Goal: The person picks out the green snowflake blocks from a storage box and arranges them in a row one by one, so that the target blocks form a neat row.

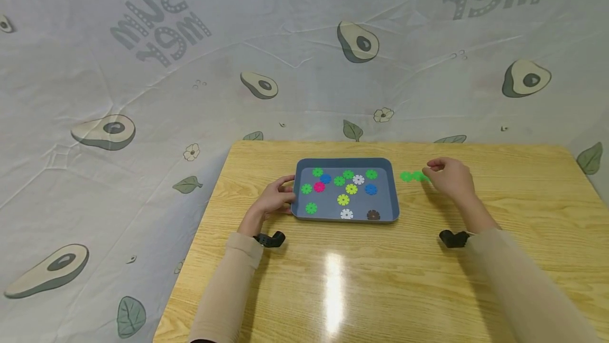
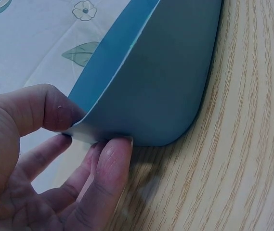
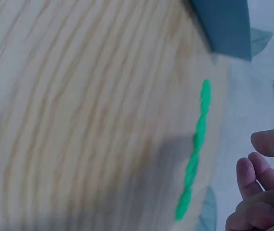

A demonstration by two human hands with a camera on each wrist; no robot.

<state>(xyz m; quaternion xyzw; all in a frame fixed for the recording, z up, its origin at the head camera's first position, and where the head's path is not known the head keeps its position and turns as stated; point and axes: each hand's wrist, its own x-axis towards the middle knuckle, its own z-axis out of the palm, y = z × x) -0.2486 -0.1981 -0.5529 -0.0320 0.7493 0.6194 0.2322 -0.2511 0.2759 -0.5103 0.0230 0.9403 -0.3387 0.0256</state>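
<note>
At its left end, the grey-blue tray [image 1: 343, 164] is held by my left hand [image 1: 273, 197]. Thumb and fingers pinch the tray's wall [image 2: 151, 91] at a corner in the left wrist view. Notched plastic discs lie scattered in the tray: green [image 1: 311, 208], blue [image 1: 371, 189], yellow [image 1: 343, 200], white [image 1: 347, 214], pink [image 1: 319, 187] and brown [image 1: 373, 215]. Right of it, several green discs [image 3: 194, 154] form a straight row on the table. My right hand [image 1: 452, 178] hovers over the row's right end, fingers loosely bent, thumb apart, holding nothing.
The wooden table [image 1: 390, 279] reaches back to a pale cloth [image 1: 304, 68] printed with avocados and leaves. Black wrist cameras sit on the left wrist [image 1: 271, 239] and the right wrist [image 1: 454, 239]. Light glares off the table's front middle.
</note>
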